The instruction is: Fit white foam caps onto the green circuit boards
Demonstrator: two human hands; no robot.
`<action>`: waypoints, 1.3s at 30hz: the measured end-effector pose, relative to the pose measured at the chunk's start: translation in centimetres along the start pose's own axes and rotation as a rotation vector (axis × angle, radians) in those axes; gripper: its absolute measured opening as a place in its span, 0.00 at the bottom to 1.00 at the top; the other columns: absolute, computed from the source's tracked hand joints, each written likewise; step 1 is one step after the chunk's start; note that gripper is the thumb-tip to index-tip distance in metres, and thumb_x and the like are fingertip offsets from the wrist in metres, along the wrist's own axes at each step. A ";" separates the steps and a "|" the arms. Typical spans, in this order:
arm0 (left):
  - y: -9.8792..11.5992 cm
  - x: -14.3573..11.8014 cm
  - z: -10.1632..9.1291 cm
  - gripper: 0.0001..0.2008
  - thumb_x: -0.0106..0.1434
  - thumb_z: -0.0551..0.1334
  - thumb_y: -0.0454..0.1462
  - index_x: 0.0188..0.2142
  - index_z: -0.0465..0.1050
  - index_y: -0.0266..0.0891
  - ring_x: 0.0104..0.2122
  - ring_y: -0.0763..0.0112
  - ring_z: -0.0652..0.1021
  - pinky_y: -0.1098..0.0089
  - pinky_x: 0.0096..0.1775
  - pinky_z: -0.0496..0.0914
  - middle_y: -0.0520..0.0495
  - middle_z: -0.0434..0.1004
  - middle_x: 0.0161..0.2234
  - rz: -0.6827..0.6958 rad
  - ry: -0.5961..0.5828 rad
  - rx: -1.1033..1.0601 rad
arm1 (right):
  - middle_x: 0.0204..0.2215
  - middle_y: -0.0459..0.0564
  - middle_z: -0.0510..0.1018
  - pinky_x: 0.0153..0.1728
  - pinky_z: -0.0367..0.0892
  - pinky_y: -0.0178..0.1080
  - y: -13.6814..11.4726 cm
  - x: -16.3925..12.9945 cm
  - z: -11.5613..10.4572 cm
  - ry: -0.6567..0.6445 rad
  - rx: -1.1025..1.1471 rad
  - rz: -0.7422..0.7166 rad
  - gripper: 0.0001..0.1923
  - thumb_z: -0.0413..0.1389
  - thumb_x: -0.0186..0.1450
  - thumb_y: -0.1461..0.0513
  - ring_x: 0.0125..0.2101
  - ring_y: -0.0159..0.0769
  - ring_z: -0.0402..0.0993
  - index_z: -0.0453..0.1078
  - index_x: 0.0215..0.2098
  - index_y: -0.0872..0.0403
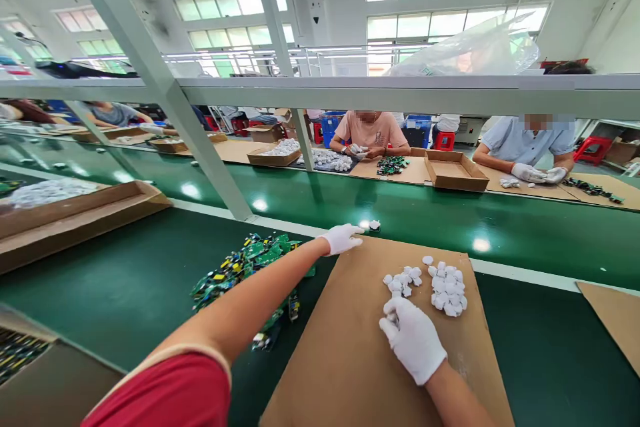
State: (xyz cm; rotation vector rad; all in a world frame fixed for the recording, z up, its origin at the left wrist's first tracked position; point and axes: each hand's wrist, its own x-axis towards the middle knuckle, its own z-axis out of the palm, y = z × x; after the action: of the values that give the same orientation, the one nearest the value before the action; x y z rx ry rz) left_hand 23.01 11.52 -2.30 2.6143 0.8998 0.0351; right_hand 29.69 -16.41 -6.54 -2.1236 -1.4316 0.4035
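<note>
My left hand (343, 239), in a white glove, reaches out over the far edge of the cardboard sheet (350, 333), fingers stretched and holding nothing visible. Just beyond its fingertips a small white part with a dark base (374, 225) sits on the green conveyor belt (430, 220). My right hand (413, 340), also gloved, is curled low over the cardboard at the near side of a loose group of small white plastic parts (403, 280). Whatever its fingers may hold is hidden. To the right lies a tighter cluster of the same white parts (449, 288).
Left of the cardboard is a heap of green circuit boards (250, 267), partly behind my left arm. A cardboard tray (80, 213) stands farther left. A slanted metal post (200, 140) and shelf beam (400, 97) cross the view. Two people (373, 133) sit working across the belt.
</note>
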 end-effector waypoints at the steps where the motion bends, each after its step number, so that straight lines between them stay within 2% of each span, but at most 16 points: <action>1: -1.0 -1.5 -0.8 0.23 0.56 0.58 0.46 0.51 0.68 0.47 0.51 0.59 0.69 0.67 0.51 0.61 0.48 0.70 0.51 0.008 -0.027 0.056 | 0.30 0.43 0.73 0.33 0.62 0.33 0.2 0.0 0.0 -0.005 0.012 0.003 0.11 0.51 0.60 0.63 0.29 0.32 0.70 0.66 0.41 0.50; 3: -3.0 -4.6 -2.3 0.21 0.54 0.60 0.45 0.48 0.71 0.48 0.55 0.56 0.64 0.63 0.53 0.57 0.49 0.69 0.52 0.014 -0.075 0.161 | 0.36 0.46 0.73 0.33 0.62 0.34 0.3 0.0 0.0 -0.020 -0.032 -0.019 0.14 0.52 0.59 0.62 0.30 0.32 0.71 0.66 0.44 0.50; 5: -4.6 -7.3 -3.2 0.19 0.50 0.62 0.46 0.43 0.75 0.47 0.57 0.52 0.60 0.59 0.55 0.53 0.47 0.68 0.53 0.009 -0.112 0.253 | 0.43 0.48 0.71 0.33 0.63 0.34 0.2 0.1 -0.1 -0.025 -0.101 -0.048 0.12 0.52 0.59 0.62 0.31 0.32 0.71 0.68 0.43 0.50; 8: -5.8 -9.8 -3.2 0.24 0.41 0.68 0.46 0.41 0.75 0.46 0.59 0.47 0.55 0.52 0.55 0.49 0.44 0.67 0.54 -0.008 -0.131 0.354 | 0.43 0.50 0.71 0.36 0.63 0.34 -0.2 0.0 -0.4 -0.033 -0.115 -0.106 0.09 0.50 0.60 0.64 0.35 0.34 0.71 0.70 0.37 0.51; 10: -6.0 -10.4 -2.6 0.26 0.40 0.68 0.44 0.42 0.75 0.46 0.59 0.45 0.54 0.49 0.55 0.47 0.41 0.67 0.54 -0.020 -0.110 0.395 | 0.38 0.49 0.72 0.36 0.63 0.34 -0.5 -0.4 -0.5 -0.053 -0.063 -0.124 0.08 0.50 0.59 0.66 0.34 0.33 0.71 0.70 0.34 0.52; 13: -5.8 -10.3 -1.8 0.20 0.45 0.66 0.43 0.40 0.76 0.42 0.59 0.45 0.53 0.47 0.55 0.41 0.39 0.67 0.53 -0.039 -0.047 0.420 | 0.32 0.46 0.72 0.35 0.64 0.34 -0.6 -1.0 -0.2 -0.102 0.037 -0.130 0.10 0.51 0.57 0.67 0.29 0.32 0.70 0.69 0.36 0.51; 16: -5.6 -10.1 -1.7 0.13 0.48 0.64 0.42 0.34 0.77 0.42 0.59 0.47 0.54 0.47 0.55 0.37 0.40 0.70 0.50 -0.053 0.020 0.387 | 0.34 0.46 0.71 0.35 0.65 0.33 -0.5 -1.2 0.2 -0.093 0.036 -0.130 0.12 0.52 0.57 0.66 0.28 0.31 0.70 0.69 0.39 0.51; 19: -5.2 -9.8 -2.0 0.10 0.52 0.61 0.42 0.31 0.77 0.42 0.58 0.49 0.56 0.48 0.56 0.38 0.42 0.73 0.47 -0.061 0.094 0.296 | 0.39 0.48 0.70 0.37 0.65 0.33 -0.2 -0.9 0.4 -0.027 -0.039 -0.102 0.11 0.52 0.59 0.65 0.32 0.31 0.71 0.69 0.40 0.51; 22: -4.2 -8.5 -2.2 0.13 0.58 0.55 0.45 0.34 0.77 0.43 0.55 0.54 0.62 0.53 0.56 0.45 0.44 0.75 0.43 -0.063 0.185 0.153 | 0.41 0.49 0.70 0.40 0.63 0.33 -0.2 -0.6 0.5 -0.037 -0.104 -0.123 0.10 0.52 0.59 0.66 0.36 0.33 0.71 0.70 0.38 0.51; 26: -2.0 -3.8 -1.9 0.20 0.64 0.47 0.46 0.40 0.74 0.43 0.45 0.64 0.72 0.66 0.48 0.62 0.46 0.75 0.42 -0.101 0.319 -0.071 | 0.40 0.48 0.71 0.35 0.64 0.34 -0.5 -0.6 0.4 -0.051 -0.120 -0.118 0.07 0.52 0.60 0.65 0.30 0.31 0.72 0.70 0.34 0.50; 29: -0.7 0.6 -1.7 0.20 0.65 0.47 0.46 0.48 0.67 0.39 0.43 0.66 0.72 0.62 0.46 0.65 0.44 0.71 0.46 -0.192 0.446 -0.195 | 0.38 0.47 0.72 0.35 0.65 0.33 -0.6 -0.8 0.2 -0.060 -0.077 -0.113 0.09 0.51 0.59 0.65 0.30 0.31 0.72 0.71 0.35 0.49; 31: -0.5 3.1 -1.9 0.22 0.64 0.49 0.47 0.52 0.63 0.38 0.44 0.65 0.72 0.58 0.46 0.65 0.42 0.69 0.48 -0.271 0.508 -0.233 | 0.38 0.46 0.73 0.37 0.65 0.33 -0.4 -0.8 0.1 -0.056 -0.046 -0.113 0.09 0.52 0.59 0.66 0.32 0.32 0.72 0.71 0.36 0.49; 34: -0.9 5.7 -2.5 0.24 0.65 0.46 0.47 0.57 0.58 0.39 0.47 0.60 0.70 0.56 0.47 0.63 0.38 0.68 0.50 -0.372 0.538 -0.219 | 0.40 0.46 0.73 0.38 0.65 0.32 -0.2 -0.5 0.2 -0.061 -0.035 -0.099 0.11 0.53 0.57 0.66 0.34 0.33 0.73 0.71 0.36 0.48; 36: -1.5 6.8 -2.9 0.25 0.66 0.43 0.46 0.59 0.56 0.41 0.52 0.56 0.65 0.53 0.50 0.58 0.37 0.67 0.51 -0.400 0.529 -0.172 | 0.40 0.45 0.73 0.36 0.65 0.30 0.1 0.0 0.5 -0.088 -0.044 -0.077 0.12 0.54 0.55 0.66 0.33 0.31 0.73 0.72 0.37 0.47; 39: -2.4 8.2 -3.0 0.22 0.66 0.44 0.45 0.59 0.53 0.49 0.59 0.54 0.53 0.47 0.55 0.46 0.42 0.63 0.55 -0.351 0.450 -0.078 | 0.37 0.43 0.74 0.32 0.65 0.28 0.7 0.8 1.3 -0.138 -0.083 -0.056 0.13 0.56 0.53 0.65 0.28 0.29 0.73 0.72 0.37 0.44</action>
State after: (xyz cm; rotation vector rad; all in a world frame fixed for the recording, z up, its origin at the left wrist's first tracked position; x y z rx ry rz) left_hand 27.71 19.17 -1.18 2.3755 1.4640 0.5702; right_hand 29.83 -15.55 -8.00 -2.1506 -1.6078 0.4857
